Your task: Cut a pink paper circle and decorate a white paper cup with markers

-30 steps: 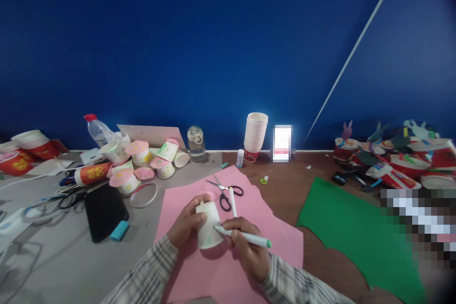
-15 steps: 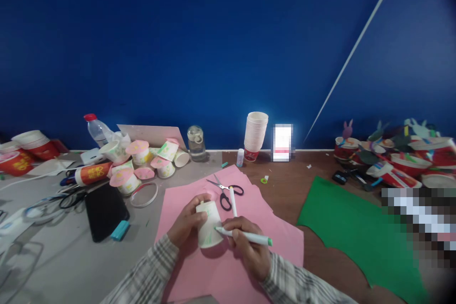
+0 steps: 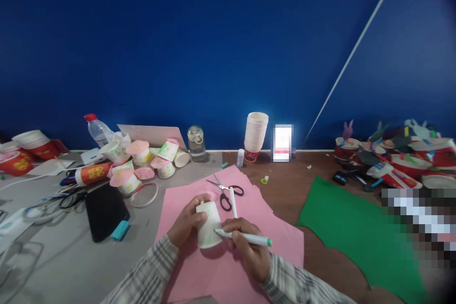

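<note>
- One tall stack of white cups [image 3: 256, 133], nested too tightly for me to count, stands near the blue wall [image 3: 199, 57], with red showing on its lowest cup.
- One lidded jar [image 3: 197, 146] holds clear liquid; I can't tell what is in the red-capped bottle [image 3: 97, 131] farther left.
- Several patterned cups [image 3: 141, 156] lie bunched at my left, some with pink paper rounds over their ends.
- Several red cups [image 3: 408, 166] are heaped at my right among paper cut-outs; one purple rabbit shape [image 3: 347, 131] rises from a cup there.
- My white paper cup [image 3: 210, 233] is in front of me, over the pink paper [image 3: 278, 242], tilted, wider end down; green strokes mark it near that end, and fainter green shows near the narrower one.
- My left hand [image 3: 187, 221] curls partly closed around the cup's side, thumb on the near face.
- My right hand [image 3: 247, 244] pinches the green marker [image 3: 253, 238] between thumb and fingers, its tip at the cup's side.
- I count one pair of scissors [image 3: 223, 188], blades spread, one yellow-ended marker [image 3: 233, 203] beside its handles, one glue stick [image 3: 241, 157] and one green sheet [image 3: 356, 228].
</note>
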Motion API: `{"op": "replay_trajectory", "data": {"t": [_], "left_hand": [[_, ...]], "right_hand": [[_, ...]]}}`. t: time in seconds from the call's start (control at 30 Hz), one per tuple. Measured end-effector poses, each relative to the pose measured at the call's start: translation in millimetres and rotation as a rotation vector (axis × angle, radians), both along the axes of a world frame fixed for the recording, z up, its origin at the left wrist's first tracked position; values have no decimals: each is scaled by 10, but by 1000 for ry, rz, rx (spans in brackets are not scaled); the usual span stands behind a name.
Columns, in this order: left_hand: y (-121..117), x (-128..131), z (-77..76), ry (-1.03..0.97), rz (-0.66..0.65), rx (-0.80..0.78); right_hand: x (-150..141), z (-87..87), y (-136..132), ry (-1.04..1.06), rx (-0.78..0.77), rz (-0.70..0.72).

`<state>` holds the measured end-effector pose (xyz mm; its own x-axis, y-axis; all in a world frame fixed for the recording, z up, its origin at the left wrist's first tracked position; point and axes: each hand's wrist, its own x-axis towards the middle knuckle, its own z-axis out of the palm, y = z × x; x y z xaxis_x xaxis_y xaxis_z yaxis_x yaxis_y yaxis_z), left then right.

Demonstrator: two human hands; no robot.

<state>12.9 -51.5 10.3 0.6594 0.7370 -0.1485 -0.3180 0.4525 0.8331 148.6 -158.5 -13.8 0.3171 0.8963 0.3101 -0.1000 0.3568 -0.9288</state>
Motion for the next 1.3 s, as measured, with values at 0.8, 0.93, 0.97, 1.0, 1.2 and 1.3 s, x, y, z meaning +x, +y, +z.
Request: {"op": "replay_trajectory", "data": {"t": [0.8,0.93,0.97,1.0,1.2,1.3], "left_hand": [[12,-9,-40,-24,-29,4],[10,-8,-40,-19,-13,-1],[10,-9,-39,-19,-12,-2],[11,-10,-38,-19,-14,-3],[8,-12,-30,-31,-26,1],[8,-10,-32,-25,-20,-2]], "right_hand": [[24,-8,1,99,-120,-33],[21,22,6,85,-113,-40],[20,27,10,79,-112,-44],[20,30,15,76,-114,-49],[22,11,36,50,-128,-64],[19,-2,38,49,-117,-75]]}}
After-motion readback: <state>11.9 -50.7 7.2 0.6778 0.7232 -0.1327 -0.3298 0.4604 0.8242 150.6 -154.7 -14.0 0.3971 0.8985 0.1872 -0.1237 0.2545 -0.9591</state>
